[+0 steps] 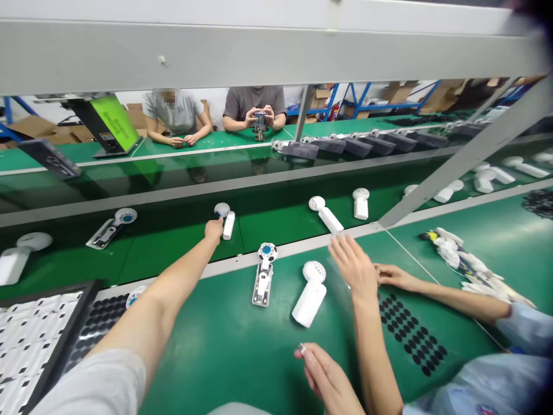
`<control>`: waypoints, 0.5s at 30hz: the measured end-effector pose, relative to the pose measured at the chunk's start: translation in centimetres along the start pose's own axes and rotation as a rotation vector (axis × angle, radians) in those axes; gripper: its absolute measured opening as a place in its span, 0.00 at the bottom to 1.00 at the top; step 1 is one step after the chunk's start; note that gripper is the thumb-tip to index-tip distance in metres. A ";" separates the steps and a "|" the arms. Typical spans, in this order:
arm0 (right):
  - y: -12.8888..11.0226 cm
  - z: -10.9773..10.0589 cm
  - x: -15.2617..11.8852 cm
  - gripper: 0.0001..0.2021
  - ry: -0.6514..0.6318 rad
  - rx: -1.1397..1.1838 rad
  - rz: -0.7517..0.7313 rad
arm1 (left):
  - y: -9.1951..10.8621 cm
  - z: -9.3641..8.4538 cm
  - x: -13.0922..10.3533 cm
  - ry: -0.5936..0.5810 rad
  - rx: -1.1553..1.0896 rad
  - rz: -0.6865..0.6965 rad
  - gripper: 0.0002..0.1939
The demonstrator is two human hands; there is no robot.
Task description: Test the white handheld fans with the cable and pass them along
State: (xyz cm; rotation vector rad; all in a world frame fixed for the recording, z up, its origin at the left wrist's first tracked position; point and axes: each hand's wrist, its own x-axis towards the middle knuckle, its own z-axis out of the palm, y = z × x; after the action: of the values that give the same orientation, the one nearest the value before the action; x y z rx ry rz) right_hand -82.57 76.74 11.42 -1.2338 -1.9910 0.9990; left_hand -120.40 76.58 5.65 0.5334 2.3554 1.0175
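Note:
My left hand (213, 229) reaches far out over the dark green belt. Its fingers are closed at the neck of a white round-headed device (228, 225), though part of the grip is hidden. Low in the middle, my right hand (326, 377) pinches a small pale metallic piece (301, 348) between thumb and finger. On the bench between my arms lies an opened device (261, 282) with its inner parts and a blue disc showing. Beside it rests a closed white device (310, 297).
A co-worker's hands (356, 268) work at right, near a sheet of black round pads (412, 334). More devices (330, 219) lie along the belt. A black-framed tray (38, 340) stands at left; a slanted grey post (466, 153) crosses at right. Two people sit opposite.

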 end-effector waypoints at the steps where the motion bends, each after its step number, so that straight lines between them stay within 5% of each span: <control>1: 1.4 0.4 -0.3 0.12 -0.070 0.014 0.009 | 0.4 0.3 1.2 -0.051 -0.008 -0.038 0.17; 5: 3.9 4.7 -5.2 0.07 -0.364 0.183 0.121 | 1.5 3.1 3.4 -0.235 -0.029 -0.087 0.15; 9: 1.3 8.0 -10.4 0.14 -0.366 0.267 0.233 | 2.6 6.0 3.3 -0.268 -0.002 -0.058 0.15; 15: -2.1 7.8 -14.9 0.26 -0.279 0.511 0.490 | 4.5 6.9 1.4 -0.334 -0.067 -0.068 0.11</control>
State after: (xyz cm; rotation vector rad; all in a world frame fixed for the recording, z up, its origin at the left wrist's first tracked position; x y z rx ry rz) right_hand -83.71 60.33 7.54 -1.3568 -1.4836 1.8708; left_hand -116.73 83.93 4.58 0.5477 2.0248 0.8968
